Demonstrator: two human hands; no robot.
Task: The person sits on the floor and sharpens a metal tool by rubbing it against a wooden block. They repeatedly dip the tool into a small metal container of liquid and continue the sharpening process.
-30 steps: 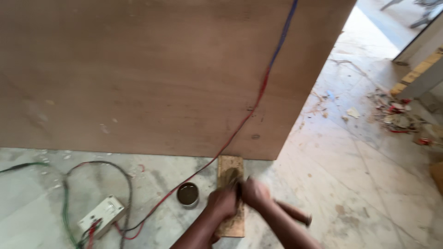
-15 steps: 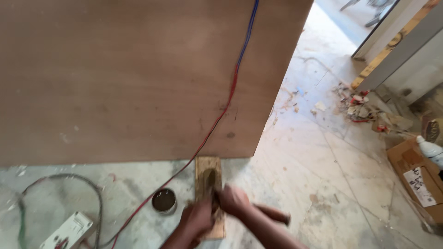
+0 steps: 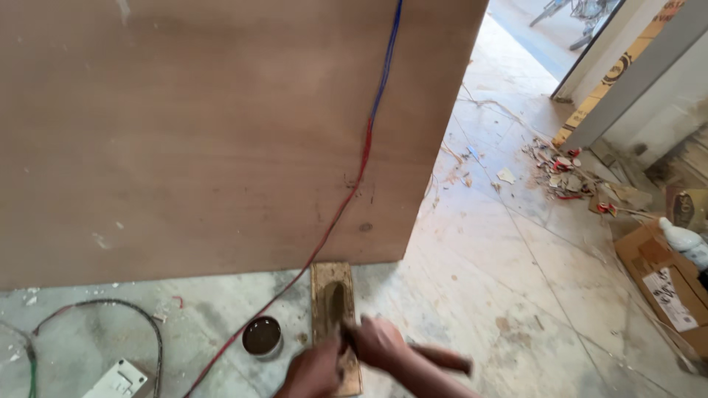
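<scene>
Both my hands meet low in the view over a small wooden board (image 3: 330, 295) lying on the floor, which has a smear of brown paste on it. My right hand (image 3: 380, 343) is closed around a tool with a brown wooden handle (image 3: 446, 359) that sticks out to the right. My left hand (image 3: 316, 371) is pressed close beside it over the board's near end; it is blurred, and what it holds is hidden. A small round tin (image 3: 262, 337) of dark stuff stands just left of the board.
A large plywood panel (image 3: 221, 133) stands upright behind the board, with a red-and-blue wire (image 3: 371, 133) running down it to the floor. A white switch box (image 3: 118, 379) and cables lie at the left. At the right are scattered debris (image 3: 564, 173), a cardboard box (image 3: 664, 284) and a white bottle (image 3: 682, 237).
The view has swung to the right, bringing the cardboard box and bottle into sight. My hands stay together over the small board, shifting slightly.
</scene>
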